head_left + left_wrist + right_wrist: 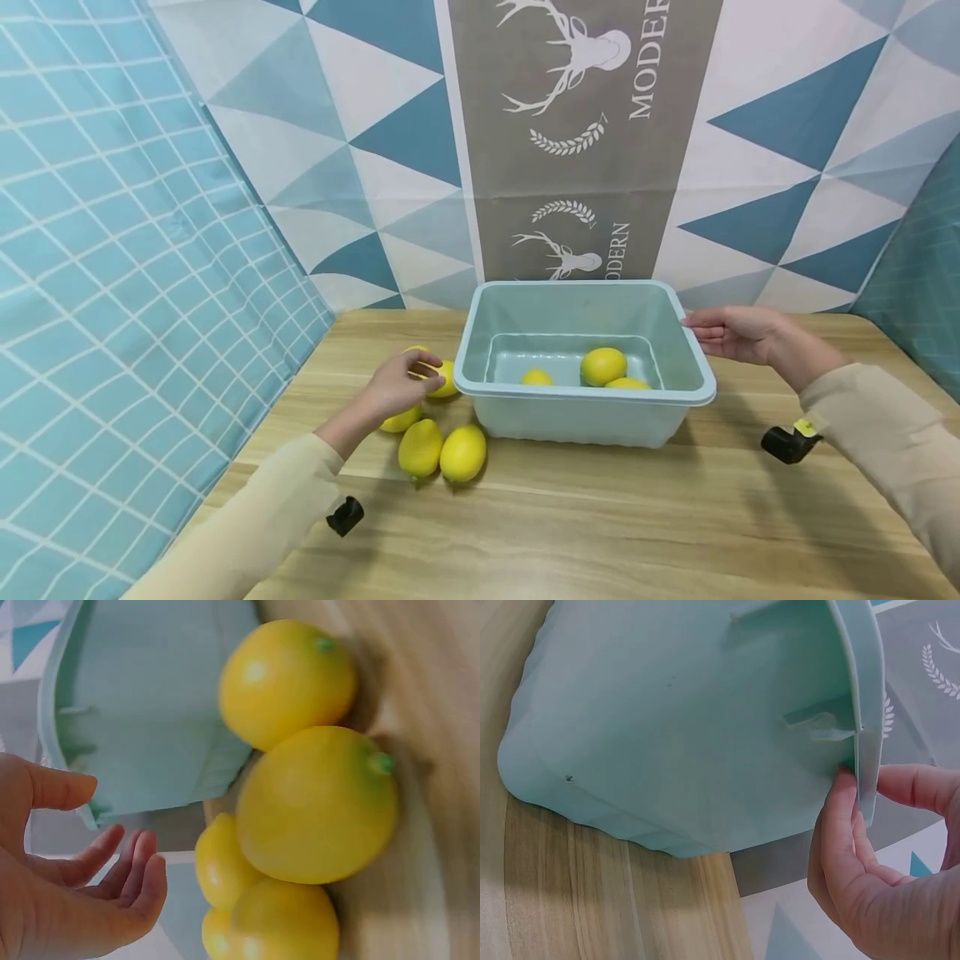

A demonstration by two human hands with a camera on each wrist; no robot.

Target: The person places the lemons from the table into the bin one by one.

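Note:
A pale green plastic bin (585, 417) stands on the table with three yellow lemons in it, one of them a lemon (603, 367) near the middle. At its right side, my right hand (738, 333) pinches the rim, thumb outside the lip and fingers under it, as the right wrist view shows. To the left of the bin, my left hand (401, 385) hovers over several loose lemons, fingers loosely bent with nothing between them. Two of these, a lemon (463, 454) and another lemon (421, 448), lie side by side by the bin's front left corner.
The wooden table (585, 525) reaches back to a patterned cloth (405, 150) hanging behind the bin. A blue checked cloth (135, 275) borders the left side. Black camera mounts sit below both sleeves.

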